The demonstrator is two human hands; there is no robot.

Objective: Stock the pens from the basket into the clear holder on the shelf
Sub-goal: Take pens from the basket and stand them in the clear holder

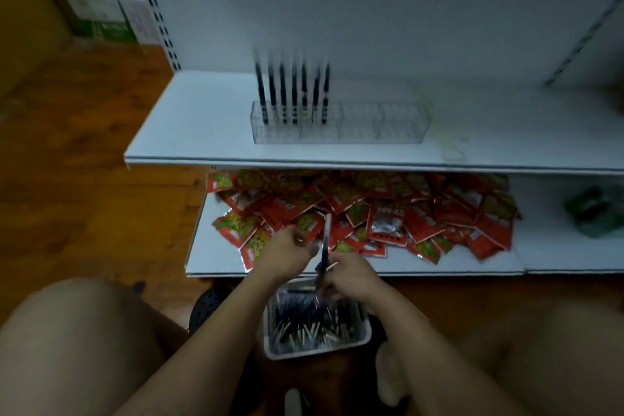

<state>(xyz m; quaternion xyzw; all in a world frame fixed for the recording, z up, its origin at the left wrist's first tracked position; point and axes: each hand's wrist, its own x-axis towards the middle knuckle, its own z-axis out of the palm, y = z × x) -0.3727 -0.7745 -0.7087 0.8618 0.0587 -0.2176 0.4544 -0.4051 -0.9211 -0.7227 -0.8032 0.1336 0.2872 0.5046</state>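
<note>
Right hand (pixel 347 275) grips an upright pen (pixel 326 240) above the basket (pixel 364 336); left hand (pixel 287 255) (blurred) seems loosely curled.

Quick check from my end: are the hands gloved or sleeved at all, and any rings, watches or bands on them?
Both forearms are bare, no sleeves in view. The left hand and right hand wear no gloves. No watch or wristband shows. A small glint on a left finger might be a ring; too blurred to confirm.
</note>
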